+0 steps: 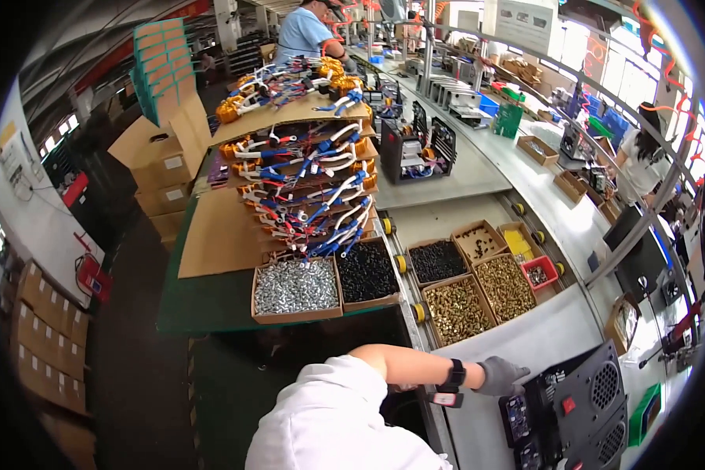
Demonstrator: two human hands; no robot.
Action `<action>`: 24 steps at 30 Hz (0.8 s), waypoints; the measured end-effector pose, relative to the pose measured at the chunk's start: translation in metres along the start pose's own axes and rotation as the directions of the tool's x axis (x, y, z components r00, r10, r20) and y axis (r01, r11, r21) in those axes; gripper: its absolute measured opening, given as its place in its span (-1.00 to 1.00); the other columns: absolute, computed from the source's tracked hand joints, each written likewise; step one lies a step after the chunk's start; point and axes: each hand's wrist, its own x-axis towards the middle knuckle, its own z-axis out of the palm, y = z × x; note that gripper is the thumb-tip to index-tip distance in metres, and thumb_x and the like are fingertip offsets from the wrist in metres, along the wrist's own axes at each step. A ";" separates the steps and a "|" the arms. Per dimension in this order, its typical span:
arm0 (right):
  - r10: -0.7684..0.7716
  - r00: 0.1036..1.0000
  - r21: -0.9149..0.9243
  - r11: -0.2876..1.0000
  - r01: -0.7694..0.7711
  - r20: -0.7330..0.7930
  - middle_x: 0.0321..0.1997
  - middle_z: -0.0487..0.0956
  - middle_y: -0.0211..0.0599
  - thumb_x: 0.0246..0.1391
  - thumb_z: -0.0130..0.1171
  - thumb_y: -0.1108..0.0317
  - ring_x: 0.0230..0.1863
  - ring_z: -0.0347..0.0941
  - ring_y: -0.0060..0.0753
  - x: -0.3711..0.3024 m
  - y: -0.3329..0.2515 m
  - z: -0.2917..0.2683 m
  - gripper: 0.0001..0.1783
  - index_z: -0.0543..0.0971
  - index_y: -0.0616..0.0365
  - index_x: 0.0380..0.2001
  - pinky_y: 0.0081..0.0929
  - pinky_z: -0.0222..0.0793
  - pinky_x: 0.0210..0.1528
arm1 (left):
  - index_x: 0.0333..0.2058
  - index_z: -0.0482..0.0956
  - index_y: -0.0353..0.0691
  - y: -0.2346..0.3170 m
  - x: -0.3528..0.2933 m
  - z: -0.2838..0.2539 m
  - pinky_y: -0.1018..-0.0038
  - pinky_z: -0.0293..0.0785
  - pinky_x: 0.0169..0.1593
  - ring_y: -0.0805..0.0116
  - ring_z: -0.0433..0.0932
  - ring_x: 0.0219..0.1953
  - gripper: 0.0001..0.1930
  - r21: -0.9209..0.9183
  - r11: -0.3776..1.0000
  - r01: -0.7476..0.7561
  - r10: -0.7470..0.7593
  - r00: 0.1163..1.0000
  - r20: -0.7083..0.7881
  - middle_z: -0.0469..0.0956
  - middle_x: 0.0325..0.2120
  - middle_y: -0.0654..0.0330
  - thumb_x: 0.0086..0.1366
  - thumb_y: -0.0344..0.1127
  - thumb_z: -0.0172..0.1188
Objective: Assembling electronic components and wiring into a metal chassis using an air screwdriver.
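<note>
My left hand (500, 376), in a grey glove with a black band at the wrist, reaches right across the bench. Its fingers are bent together at the upper left corner of a black machine housing (591, 407). Whatever lies between the fingertips is hidden. Round vent grilles and a red switch (569, 405) mark the housing's panel, and circuit boards (518, 423) show along its left side. My right hand is out of view.
Beyond my arm stand cartons of brass fittings (456, 309), silver fasteners (296, 287) and black screws (366, 270). Cardboard layers hold stacked wired coils (309, 172). Farther along the bench sits an opened black unit (417, 149). A co-worker (304, 35) works at the back, another person (642, 157) at right.
</note>
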 end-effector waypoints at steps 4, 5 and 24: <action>0.057 0.998 0.019 0.998 -0.056 -0.029 -0.09 0.60 -0.07 0.24 -0.02 0.39 -0.16 0.52 -0.28 -0.003 0.000 -0.013 -0.58 0.43 0.34 0.12 -0.41 0.42 -0.10 | 0.10 0.41 -0.24 -0.006 -0.051 -0.080 0.27 0.49 -0.27 0.15 0.58 -0.33 -0.45 0.303 0.946 -0.112 0.224 0.904 -0.365 0.54 -0.36 0.11 0.25 -0.01 0.11; 0.068 0.997 0.027 0.997 -0.067 -0.030 -0.09 0.60 -0.06 0.24 -0.02 0.39 -0.16 0.52 -0.28 -0.001 0.001 -0.015 -0.58 0.43 0.34 0.13 -0.41 0.42 -0.10 | 0.02 0.45 -0.21 -0.011 -0.062 -0.106 0.27 0.49 -0.31 0.12 0.58 -0.36 -0.52 0.350 0.927 -0.135 0.307 0.808 -0.503 0.54 -0.37 0.09 0.22 -0.04 0.15; 0.196 0.978 0.221 0.959 -0.178 -0.064 -0.07 0.57 -0.03 0.24 0.06 0.40 -0.19 0.51 -0.18 0.013 0.051 -0.069 -0.49 0.30 0.36 0.22 -0.33 0.44 -0.09 | -0.27 0.58 -0.28 -0.086 -0.155 -0.379 0.14 0.57 -0.27 0.00 0.66 -0.34 -0.77 0.297 0.547 0.783 -0.165 0.448 -0.878 0.65 -0.40 -0.07 0.25 -0.29 0.01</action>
